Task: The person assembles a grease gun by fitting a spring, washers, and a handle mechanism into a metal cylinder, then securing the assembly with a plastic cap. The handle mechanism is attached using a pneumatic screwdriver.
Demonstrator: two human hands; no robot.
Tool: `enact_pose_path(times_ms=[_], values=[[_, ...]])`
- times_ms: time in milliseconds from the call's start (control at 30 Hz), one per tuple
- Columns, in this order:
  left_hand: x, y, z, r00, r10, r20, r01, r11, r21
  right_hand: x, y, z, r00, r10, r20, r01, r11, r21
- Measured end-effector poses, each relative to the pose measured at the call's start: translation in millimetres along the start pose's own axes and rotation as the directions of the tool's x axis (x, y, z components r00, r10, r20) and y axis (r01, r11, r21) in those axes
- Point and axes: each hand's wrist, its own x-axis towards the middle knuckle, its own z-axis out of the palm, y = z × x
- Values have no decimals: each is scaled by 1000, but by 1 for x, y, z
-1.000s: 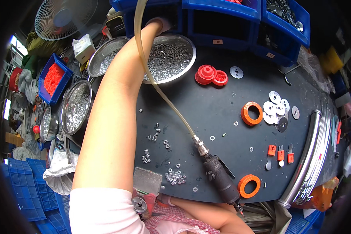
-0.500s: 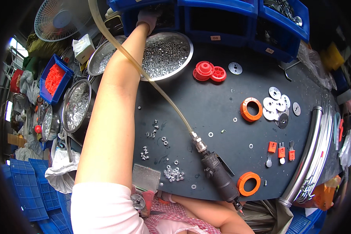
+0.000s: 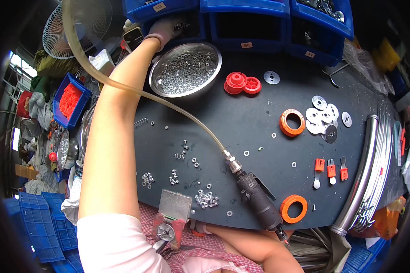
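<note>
I see the left hand [image 3: 161, 31] reaching into a blue bin [image 3: 161, 9] past the nut pan [image 3: 185, 69], grip unclear; right hand hidden, air tool [image 3: 258, 204] parked at the counter [image 3: 250, 123] edge.

- My left hand [image 3: 161, 32], upper centre, reaches into a blue plastic bin [image 3: 157, 9]; I can't see its fingers.
- My right hand, bottom right, is hidden below the black table edge [image 3: 241, 218].
</note>
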Motion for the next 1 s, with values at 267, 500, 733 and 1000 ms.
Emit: enact_pose_path(times_ms=[267,500,733,1000], values=[[-98,39,-66,940,68,-334,-187,922,-340,11,7,-28,996,-73,44,75,996,-40],[-227,65,-102,965,-140,-222,27,895,-446,4,19,-36,981,-107,159,121,990,-78],[-238,71,-76,986,-158,54,167,955,-245,-1,23,-30,978,-116,175,138,984,-116],[-233,60,-53,910,-169,379,181,983,5,-2,30,-33,975,-125,182,152,978,-141]])
